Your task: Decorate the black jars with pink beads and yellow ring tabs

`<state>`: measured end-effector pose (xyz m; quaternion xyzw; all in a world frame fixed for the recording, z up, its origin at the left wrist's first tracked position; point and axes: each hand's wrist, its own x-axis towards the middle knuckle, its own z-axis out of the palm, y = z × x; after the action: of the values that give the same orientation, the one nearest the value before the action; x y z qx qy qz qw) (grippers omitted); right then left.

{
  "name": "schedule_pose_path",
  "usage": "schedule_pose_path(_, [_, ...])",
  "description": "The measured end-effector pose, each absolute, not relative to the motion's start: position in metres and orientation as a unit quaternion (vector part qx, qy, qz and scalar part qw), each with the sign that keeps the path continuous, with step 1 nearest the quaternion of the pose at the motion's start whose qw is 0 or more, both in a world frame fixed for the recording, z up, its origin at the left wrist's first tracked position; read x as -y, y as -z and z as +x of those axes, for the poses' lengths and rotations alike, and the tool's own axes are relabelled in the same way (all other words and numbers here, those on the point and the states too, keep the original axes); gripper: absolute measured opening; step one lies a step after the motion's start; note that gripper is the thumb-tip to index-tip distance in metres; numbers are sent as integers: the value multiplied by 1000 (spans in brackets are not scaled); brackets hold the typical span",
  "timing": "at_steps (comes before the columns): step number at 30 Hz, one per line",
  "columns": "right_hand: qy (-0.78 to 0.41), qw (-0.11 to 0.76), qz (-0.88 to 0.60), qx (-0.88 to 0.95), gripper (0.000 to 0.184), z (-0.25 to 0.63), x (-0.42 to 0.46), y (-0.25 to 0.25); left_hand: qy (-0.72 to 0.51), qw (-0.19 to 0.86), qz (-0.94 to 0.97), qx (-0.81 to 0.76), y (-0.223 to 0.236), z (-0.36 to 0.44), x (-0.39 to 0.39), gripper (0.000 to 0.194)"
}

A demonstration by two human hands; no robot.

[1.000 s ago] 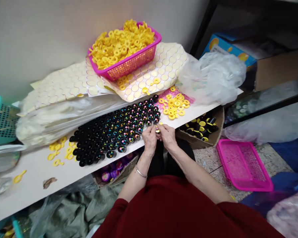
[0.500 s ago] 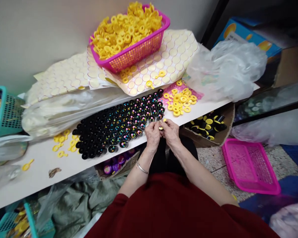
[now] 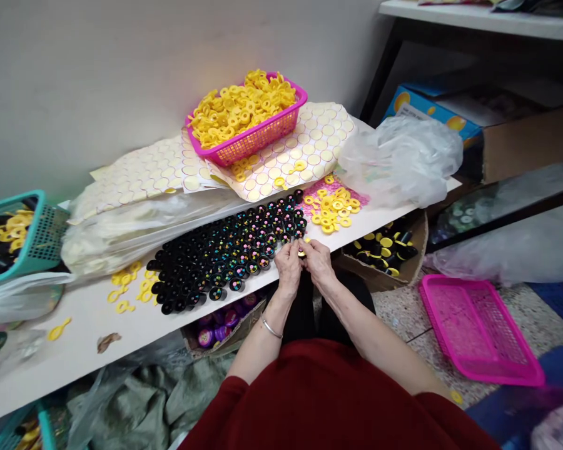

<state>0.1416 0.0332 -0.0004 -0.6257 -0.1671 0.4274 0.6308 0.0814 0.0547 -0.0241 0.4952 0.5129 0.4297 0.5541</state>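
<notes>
your left hand (image 3: 288, 267) and right hand (image 3: 318, 262) meet by the table's (image 3: 87, 369) near edge, fingers curled almost closed, pinching a small yellow piece (image 3: 302, 254) between them. just beyond stand rows of black cups (image 3: 229, 251); to their right lie loose yellow rings (image 3: 331, 211), and farther back sits a pink basket (image 3: 258, 139) heaped with more.
</notes>
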Motion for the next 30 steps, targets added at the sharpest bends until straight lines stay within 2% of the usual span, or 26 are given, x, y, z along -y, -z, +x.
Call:
schedule_pose_path(6, [-418, 624, -631, 195, 36, 144, -32, 12, -448, 494, 535, -518, 36, 81, -57, 32])
schedule_pose_path(10, [-428, 624, -628, 181, 33, 146, -32, 8, -442, 497, 540, -516, 35, 83, -57, 32])
schedule_pose_path(14, [-483, 617, -602, 153, 34, 148, -31, -2, -430, 557, 503, -501, 28, 77, -53, 33])
schedule_pose_path(18, [-491, 629, -585, 144, 37, 153, -32, -3, -400, 632, 514, -420, 26, 66, -52, 27])
schedule_pose_path(21, [-490, 638, -578, 141, 38, 157, -33, 0, -410, 584, 563, -416, 26, 64, -52, 28])
schedule_pose_path(25, [-441, 641, -586, 227, 36, 165, -27, 4, -438, 480, 614, -447, 25, 73, -50, 19])
schedule_pose_path(30, [-441, 603, -577, 329, 30, 174, -15, 5, -447, 434, 642, -448, 23, 76, -48, 16])
